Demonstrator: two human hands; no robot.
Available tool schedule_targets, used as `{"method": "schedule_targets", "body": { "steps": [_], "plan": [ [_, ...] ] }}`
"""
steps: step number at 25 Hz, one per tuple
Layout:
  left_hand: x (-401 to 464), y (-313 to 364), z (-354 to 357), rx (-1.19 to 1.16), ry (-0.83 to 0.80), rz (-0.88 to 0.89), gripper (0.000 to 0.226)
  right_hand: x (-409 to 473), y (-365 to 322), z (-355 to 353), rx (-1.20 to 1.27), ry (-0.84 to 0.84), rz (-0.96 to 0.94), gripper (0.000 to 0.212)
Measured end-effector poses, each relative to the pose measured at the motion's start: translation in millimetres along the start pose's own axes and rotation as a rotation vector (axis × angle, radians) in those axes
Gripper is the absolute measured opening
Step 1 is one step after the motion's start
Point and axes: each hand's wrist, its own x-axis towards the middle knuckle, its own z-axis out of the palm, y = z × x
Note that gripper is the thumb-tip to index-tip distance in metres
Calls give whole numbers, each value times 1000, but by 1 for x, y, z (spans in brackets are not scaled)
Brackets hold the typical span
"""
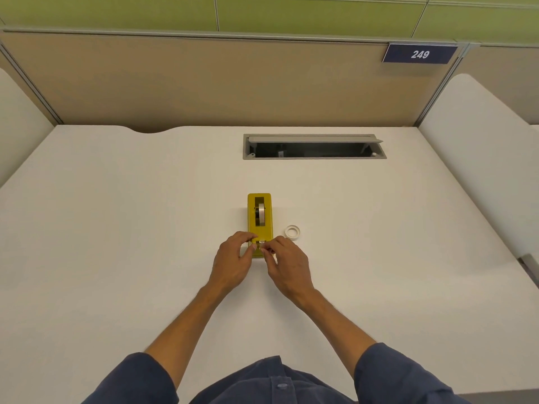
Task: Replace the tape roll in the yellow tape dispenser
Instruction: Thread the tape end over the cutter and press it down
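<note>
The yellow tape dispenser (259,220) stands lengthwise on the white desk (116,228), with a tape roll (260,213) seated upright in its slot. A white, nearly bare tape ring (292,231) lies flat on the desk just right of the dispenser. My left hand (233,260) holds the dispenser's near end, thumb and fingers curled against it. My right hand (287,265) pinches the clear tape end (261,244) at the cutter. My fingers hide the near end of the dispenser.
A grey cable hatch (314,146) lies open in the desk beyond the dispenser. A beige partition (204,83) with a "249" sign (420,54) closes the far side. White side panels (478,158) flank the desk.
</note>
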Motion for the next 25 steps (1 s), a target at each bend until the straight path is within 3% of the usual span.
{"method": "schedule_targets", "body": {
  "steps": [19,25],
  "plan": [
    [-1,-4,6,-13,57,32,29,-2,13,15,-81,134,-89,12],
    [-3,-6,8,-18,82,50,32,-12,16,19,-92,128,-133,24]
  ]
}}
